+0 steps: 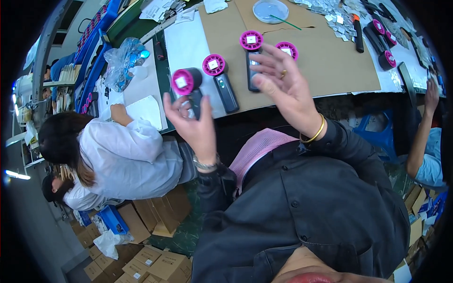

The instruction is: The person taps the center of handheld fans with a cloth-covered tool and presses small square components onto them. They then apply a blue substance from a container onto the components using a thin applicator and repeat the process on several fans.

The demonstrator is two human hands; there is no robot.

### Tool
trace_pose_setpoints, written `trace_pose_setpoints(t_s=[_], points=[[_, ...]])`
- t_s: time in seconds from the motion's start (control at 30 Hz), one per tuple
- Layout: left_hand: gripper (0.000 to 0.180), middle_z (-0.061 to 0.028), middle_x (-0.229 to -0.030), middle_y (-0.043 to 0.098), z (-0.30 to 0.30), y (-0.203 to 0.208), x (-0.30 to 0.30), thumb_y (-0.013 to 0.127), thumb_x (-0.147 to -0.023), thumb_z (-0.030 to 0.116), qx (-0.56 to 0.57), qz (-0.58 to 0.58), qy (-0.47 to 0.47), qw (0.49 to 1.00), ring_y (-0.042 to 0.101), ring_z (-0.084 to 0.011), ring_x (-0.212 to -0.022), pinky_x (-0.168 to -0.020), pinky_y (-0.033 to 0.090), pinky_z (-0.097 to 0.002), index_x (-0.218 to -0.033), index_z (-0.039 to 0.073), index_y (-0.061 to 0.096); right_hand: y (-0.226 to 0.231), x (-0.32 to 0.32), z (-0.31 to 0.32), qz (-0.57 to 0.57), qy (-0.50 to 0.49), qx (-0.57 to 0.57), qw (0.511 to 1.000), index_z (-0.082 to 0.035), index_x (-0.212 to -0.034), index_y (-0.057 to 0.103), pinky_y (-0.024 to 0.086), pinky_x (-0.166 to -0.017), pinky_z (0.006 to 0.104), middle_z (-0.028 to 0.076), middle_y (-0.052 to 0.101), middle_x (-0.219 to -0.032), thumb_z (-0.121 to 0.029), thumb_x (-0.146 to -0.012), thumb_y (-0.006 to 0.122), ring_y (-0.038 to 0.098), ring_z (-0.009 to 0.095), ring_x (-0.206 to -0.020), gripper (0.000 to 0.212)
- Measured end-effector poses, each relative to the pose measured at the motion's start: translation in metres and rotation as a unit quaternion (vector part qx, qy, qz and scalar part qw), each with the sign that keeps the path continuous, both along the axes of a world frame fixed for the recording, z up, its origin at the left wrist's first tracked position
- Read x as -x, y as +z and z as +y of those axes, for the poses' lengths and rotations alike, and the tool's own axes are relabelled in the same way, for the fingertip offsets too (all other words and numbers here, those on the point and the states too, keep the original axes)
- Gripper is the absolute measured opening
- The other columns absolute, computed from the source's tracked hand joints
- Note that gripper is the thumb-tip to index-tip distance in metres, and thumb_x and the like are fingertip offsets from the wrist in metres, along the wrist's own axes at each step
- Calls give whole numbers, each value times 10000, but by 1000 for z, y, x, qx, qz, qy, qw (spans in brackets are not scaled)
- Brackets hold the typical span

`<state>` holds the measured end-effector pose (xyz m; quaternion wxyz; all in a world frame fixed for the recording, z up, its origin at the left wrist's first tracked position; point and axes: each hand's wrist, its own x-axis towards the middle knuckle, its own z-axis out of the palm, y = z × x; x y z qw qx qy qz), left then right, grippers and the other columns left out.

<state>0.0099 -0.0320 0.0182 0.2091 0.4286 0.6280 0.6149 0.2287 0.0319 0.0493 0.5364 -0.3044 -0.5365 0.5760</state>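
Observation:
Several small handheld fans with dark handles and round magenta heads lie on the work table, each head with a pale square at its centre. My left hand (194,127) has thumb and fingers apart around the lower handle of the leftmost fan (185,81); firm contact is not plain. Beside it, to the right, lies another fan (225,89). My right hand (290,89), fingers spread, hovers over and just right of a third fan (251,56), partly covering it. Behind its fingers shows one more magenta head (287,49), its handle hidden.
Cardboard (330,70) covers much of the table. On it stands a clear round dish (270,10) with a green stick (286,21). Small silvery squares (339,23), an orange-tipped tool (358,35) and more fans (382,45) lie right. A person in white (127,151) sits left.

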Motion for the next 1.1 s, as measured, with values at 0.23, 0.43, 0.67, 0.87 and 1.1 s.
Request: trace_pose_setpoints(t_s=[0.23,0.43,0.67,0.87,1.1], points=[[959,-181,-1248,651,45,-50,81,903,-922,136,100,191,122,969,669,-246,-1052,-888,583,-381,-1646,-58,305,-2,-15,4,-18,86,76,993,75,-1306,705,593,-970,328,138,792,-1150,-209,-1189,546,751,183,-1057,346],[1079,-210,-1176,676,49,-9,26,922,-881,250,78,326,111,936,673,-327,-1035,-896,530,-420,-1664,-73,252,-7,-18,8,-34,72,60,995,60,-1253,738,581,-924,309,105,791,-1076,-224,-1193,542,729,145,-995,350],[1122,-173,-1050,689,43,11,-37,898,-886,190,209,267,5,941,686,-283,-863,-763,533,-420,-1707,-53,173,-7,-17,10,-30,84,70,994,29,-1441,626,574,-949,311,103,768,-1181,-175,-1135,653,717,143,-1033,369],[1143,-149,-1009,673,16,-1,-54,906,-845,87,17,227,-8,974,659,-228,-784,-670,502,-389,-1708,-54,171,-4,-7,10,-59,25,21,998,-23,-1618,452,572,-1032,340,123,718,-1326,-152,-1032,802,707,173,-1134,695],[1205,-128,-974,658,-7,2,-78,946,-777,46,-148,296,-61,942,599,-219,-748,-653,459,-354,-1704,-56,182,17,-11,4,11,119,66,991,-68,-1708,306,552,-1107,375,128,694,-1346,-94,-927,903,680,187,-1241,983]])
